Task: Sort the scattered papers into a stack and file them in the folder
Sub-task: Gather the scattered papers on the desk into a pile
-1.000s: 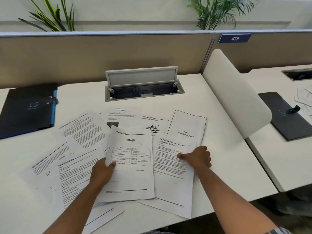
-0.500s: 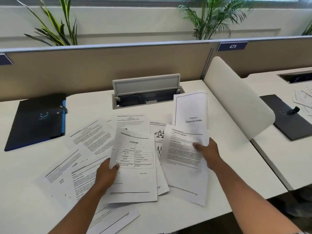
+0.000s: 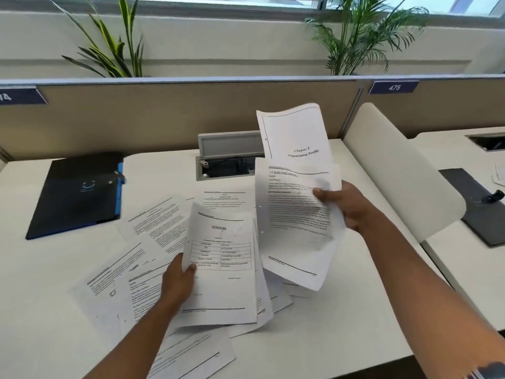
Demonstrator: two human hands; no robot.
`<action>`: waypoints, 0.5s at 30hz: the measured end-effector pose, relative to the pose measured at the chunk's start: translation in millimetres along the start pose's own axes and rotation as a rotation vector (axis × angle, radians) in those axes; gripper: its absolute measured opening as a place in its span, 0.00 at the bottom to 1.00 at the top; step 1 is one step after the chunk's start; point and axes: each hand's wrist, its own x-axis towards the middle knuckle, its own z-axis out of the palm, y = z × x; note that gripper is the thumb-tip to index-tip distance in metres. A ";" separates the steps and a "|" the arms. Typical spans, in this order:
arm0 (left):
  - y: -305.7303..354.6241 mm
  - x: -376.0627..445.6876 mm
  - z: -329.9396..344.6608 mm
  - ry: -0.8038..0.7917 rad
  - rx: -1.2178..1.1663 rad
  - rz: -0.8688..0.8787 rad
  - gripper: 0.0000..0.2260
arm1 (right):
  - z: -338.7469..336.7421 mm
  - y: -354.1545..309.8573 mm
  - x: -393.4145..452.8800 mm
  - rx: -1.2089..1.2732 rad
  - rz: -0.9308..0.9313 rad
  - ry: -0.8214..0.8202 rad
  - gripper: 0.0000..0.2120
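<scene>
My right hand [image 3: 345, 206] is clamped on two sheets at their right edge, thumb on top: the industry-profile page [image 3: 296, 228] in front and the "Chapter 2" title page [image 3: 296, 138] fanned out behind it. Both are lifted clear of the desk [image 3: 341, 332] and tilted up toward me, which I judge lets me carry them over to join the other bundle. My left hand [image 3: 177, 277] is pinched on the left edge of the annexure sheet [image 3: 222, 263], thumb on the printed face, with a few more sheets layered under it; that bundle is raised at its upper end while its lower end seems to rest on the papers below (hard to be sure). The loose papers [image 3: 131, 272] lie spread flat to the left and under my forearm, uncollected. The folder [image 3: 79, 191] lies closed at the far left of the desk, apart from everything, so filing is a later step. An open cable tray [image 3: 226, 157] sits behind the papers.
</scene>
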 end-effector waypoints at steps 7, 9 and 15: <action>7.8 0.8 -1.7 0.022 -0.073 -0.002 0.15 | 30.1 -38.3 6.9 -0.084 -0.057 -0.080 0.28; 10.8 0.4 -2.6 0.030 -0.078 0.001 0.16 | 31.3 -47.5 10.1 -0.052 -0.092 -0.075 0.28; 26.6 -2.8 0.2 0.027 -0.124 0.030 0.17 | 39.3 -40.7 20.2 -0.035 -0.076 -0.053 0.30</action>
